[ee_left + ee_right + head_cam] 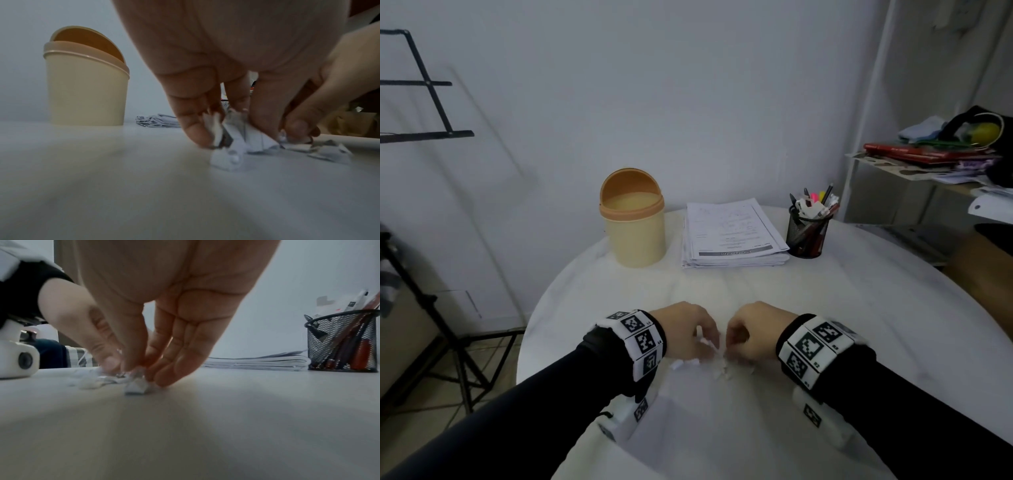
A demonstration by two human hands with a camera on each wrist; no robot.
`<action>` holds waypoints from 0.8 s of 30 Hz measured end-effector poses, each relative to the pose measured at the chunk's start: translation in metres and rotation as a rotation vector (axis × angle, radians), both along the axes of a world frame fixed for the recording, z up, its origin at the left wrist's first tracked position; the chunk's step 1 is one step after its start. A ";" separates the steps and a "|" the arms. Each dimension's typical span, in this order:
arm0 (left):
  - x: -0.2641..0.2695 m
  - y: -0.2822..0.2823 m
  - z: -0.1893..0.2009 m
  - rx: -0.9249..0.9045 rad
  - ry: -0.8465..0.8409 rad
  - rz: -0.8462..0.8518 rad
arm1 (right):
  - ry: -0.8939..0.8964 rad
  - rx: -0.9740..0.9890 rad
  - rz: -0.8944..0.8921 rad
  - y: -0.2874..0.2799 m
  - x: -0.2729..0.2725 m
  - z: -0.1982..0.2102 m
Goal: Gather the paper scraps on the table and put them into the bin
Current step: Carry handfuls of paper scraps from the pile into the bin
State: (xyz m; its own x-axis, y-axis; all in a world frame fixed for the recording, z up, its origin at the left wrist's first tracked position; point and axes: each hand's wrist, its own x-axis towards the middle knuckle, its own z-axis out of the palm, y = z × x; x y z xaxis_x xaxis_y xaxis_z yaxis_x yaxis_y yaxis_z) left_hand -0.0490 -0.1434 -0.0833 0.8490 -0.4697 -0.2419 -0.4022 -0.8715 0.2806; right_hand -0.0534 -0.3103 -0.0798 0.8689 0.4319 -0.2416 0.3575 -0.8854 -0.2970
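Right now the small torn white paper scraps (717,365) lie bunched on the near white round tabletop (825,308), the left hand (686,330) and right hand (751,334) each pinching some. Nothing shows inside the lidded beige plastic bin (633,226), far left; carrying remains.

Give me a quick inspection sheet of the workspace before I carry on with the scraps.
Surface: round white table, scraps bunched at the near middle.
Job's things: paper scraps lie between both hands; bin stands at the far left, lid tipped open.
Clutter: paper stack beside the bin; mesh pen holder to its right.
Grippers: left hand and right hand, fingers pinching scraps on the table.
Cables: nothing seen.
Surroundings: tripod left, loaded shelf right.
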 end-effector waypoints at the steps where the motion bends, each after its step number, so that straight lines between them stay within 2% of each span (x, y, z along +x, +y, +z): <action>1: 0.000 0.001 0.001 -0.022 -0.019 0.012 | -0.011 0.040 -0.001 0.000 -0.001 -0.001; 4: -0.002 0.002 0.003 -0.059 -0.057 0.061 | 0.026 0.128 -0.047 0.000 -0.001 -0.002; 9: -0.002 0.002 0.004 0.016 0.018 0.069 | 0.109 0.052 -0.023 0.002 -0.002 -0.002; 13: -0.002 0.000 0.005 0.021 0.023 0.046 | 0.035 -0.039 0.047 0.003 -0.003 0.000; 24: 0.003 0.005 0.003 -0.070 -0.012 0.111 | 0.024 0.023 0.046 0.004 0.001 -0.004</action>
State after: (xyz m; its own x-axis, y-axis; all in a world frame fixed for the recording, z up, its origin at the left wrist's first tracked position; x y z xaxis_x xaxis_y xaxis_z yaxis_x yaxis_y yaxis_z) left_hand -0.0456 -0.1383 -0.0801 0.8993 -0.3884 -0.2011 -0.3085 -0.8892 0.3378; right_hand -0.0529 -0.3065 -0.0836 0.8422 0.4766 -0.2520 0.3897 -0.8612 -0.3262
